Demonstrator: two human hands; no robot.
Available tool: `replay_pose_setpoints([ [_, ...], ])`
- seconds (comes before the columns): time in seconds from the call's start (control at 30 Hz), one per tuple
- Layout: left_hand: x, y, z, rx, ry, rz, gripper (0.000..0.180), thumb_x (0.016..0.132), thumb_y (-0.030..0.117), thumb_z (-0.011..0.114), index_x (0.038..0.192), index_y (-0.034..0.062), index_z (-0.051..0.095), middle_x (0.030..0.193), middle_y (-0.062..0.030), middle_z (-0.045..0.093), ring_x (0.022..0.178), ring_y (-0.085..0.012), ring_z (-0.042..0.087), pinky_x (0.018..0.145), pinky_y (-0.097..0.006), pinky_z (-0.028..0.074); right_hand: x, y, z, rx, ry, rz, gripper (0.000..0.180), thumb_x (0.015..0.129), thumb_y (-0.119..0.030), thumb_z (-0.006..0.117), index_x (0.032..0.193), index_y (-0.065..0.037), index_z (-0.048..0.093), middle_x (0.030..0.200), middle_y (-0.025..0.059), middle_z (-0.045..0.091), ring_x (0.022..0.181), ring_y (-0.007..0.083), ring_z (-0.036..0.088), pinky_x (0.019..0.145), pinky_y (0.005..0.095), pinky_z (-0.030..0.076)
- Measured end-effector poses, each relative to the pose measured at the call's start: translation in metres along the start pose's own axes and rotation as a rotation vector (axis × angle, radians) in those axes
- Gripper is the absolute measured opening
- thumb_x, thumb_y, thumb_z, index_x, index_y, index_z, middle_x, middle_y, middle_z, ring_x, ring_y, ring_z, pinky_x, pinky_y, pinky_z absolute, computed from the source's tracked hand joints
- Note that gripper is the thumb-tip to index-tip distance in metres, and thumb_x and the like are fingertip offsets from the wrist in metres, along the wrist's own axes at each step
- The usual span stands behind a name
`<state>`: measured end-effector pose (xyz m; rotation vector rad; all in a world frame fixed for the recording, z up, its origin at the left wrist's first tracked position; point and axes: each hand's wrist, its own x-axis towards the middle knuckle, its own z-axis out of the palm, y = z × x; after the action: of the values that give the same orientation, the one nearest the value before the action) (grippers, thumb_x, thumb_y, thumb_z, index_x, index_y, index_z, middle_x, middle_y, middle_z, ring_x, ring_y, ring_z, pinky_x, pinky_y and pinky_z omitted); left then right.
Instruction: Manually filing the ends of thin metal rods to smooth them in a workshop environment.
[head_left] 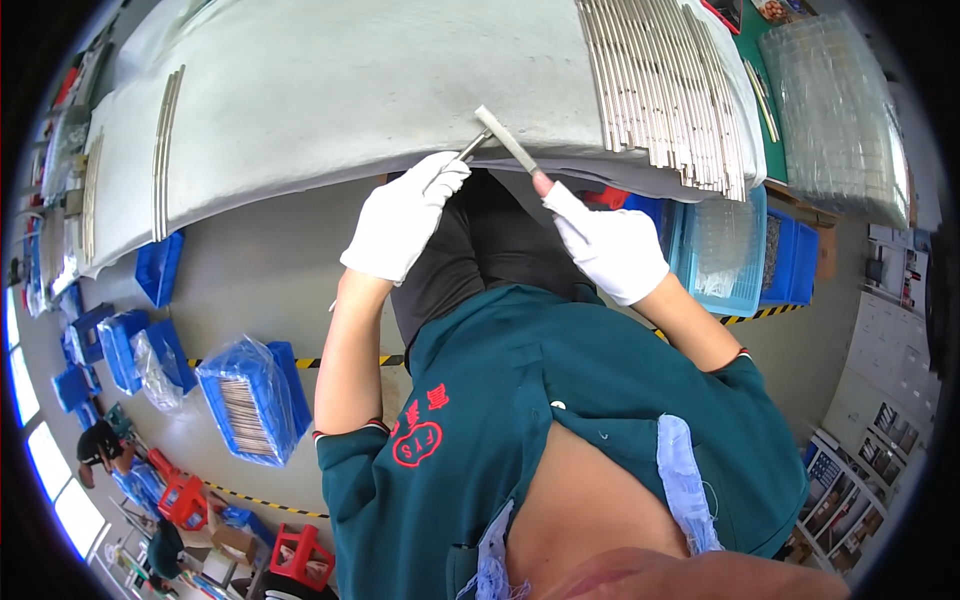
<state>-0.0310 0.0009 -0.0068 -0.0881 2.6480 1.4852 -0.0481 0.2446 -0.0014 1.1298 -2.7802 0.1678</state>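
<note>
Both my hands wear white gloves, and they meet at the near edge of a cloth-covered table. My left hand (408, 218) is closed around a thin metal rod (474, 146), whose end sticks out past the fingers. My right hand (612, 240), one bare fingertip showing, grips a narrow, flat, whitish strip (508, 140). I cannot make out exactly what kind of tool the strip is. It lies at an angle across the rod's end and seems to touch it.
Many metal rods (660, 90) lie side by side at the table's right; a few more rods (167, 150) lie at left. Clear plastic packaging (835, 120) stands far right. Blue bins (715, 255) sit below. A bagged crate of rods (245, 400) rests on the floor at left.
</note>
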Motion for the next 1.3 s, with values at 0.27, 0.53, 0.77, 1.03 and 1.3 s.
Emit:
replay_pose_setpoints([
  [0.27,0.000,-0.001,-0.001,0.197,0.031,0.128,0.023,0.088,0.017,0.054,0.108,0.0082,0.060,0.102,-0.0051,0.065,0.086,-0.0225,0.063,0.075,-0.028,0.049,0.016,-0.008,0.001,0.022,0.097,0.025,0.057,0.084,-0.016,0.054,0.137,-0.029,0.038,0.043,0.0002,0.044,0.032,0.0164,0.044,0.032,0.0299,0.034],
  [0.53,0.001,-0.015,0.011,0.278,0.037,0.325,0.022,0.085,0.006,0.052,0.106,0.0042,0.060,0.096,-0.0064,0.064,0.088,-0.0200,0.062,0.074,-0.027,0.051,0.020,0.011,0.019,0.067,0.169,-0.050,0.052,0.082,-0.014,0.056,0.133,-0.018,0.044,0.058,0.0024,0.054,0.035,0.0175,0.046,0.036,0.0305,0.038],
  [0.77,-0.002,0.020,0.031,-0.799,-0.055,-0.336,0.029,0.096,0.021,0.041,0.115,0.0025,0.053,0.066,0.0003,0.052,0.040,-0.0018,0.030,0.035,-0.017,0.023,0.013,0.006,0.016,0.097,0.045,0.085,0.052,0.085,-0.022,0.056,0.135,-0.027,0.043,0.050,0.0024,0.051,0.036,0.0187,0.048,0.035,0.0312,0.038],
  [1.03,-0.002,0.022,0.036,-0.993,-0.047,-0.406,0.029,0.095,0.020,0.043,0.117,0.0037,0.053,0.062,0.0022,0.050,0.039,-0.0011,0.031,0.036,-0.016,0.024,0.012,0.000,0.001,0.120,0.082,0.034,0.053,0.086,-0.023,0.054,0.137,-0.025,0.039,0.047,0.0011,0.049,0.035,0.0183,0.048,0.034,0.0308,0.036],
  [1.3,-0.005,0.032,0.060,-0.905,0.203,-0.376,0.028,0.094,0.018,0.046,0.116,0.0018,0.053,0.063,0.0024,0.050,0.045,-0.0013,0.034,0.040,-0.018,0.027,0.027,-0.022,-0.006,-0.010,0.003,0.032,0.058,0.083,-0.016,0.056,0.138,-0.021,0.039,0.045,-0.0010,0.041,0.035,0.0149,0.044,0.036,0.0275,0.034],
])
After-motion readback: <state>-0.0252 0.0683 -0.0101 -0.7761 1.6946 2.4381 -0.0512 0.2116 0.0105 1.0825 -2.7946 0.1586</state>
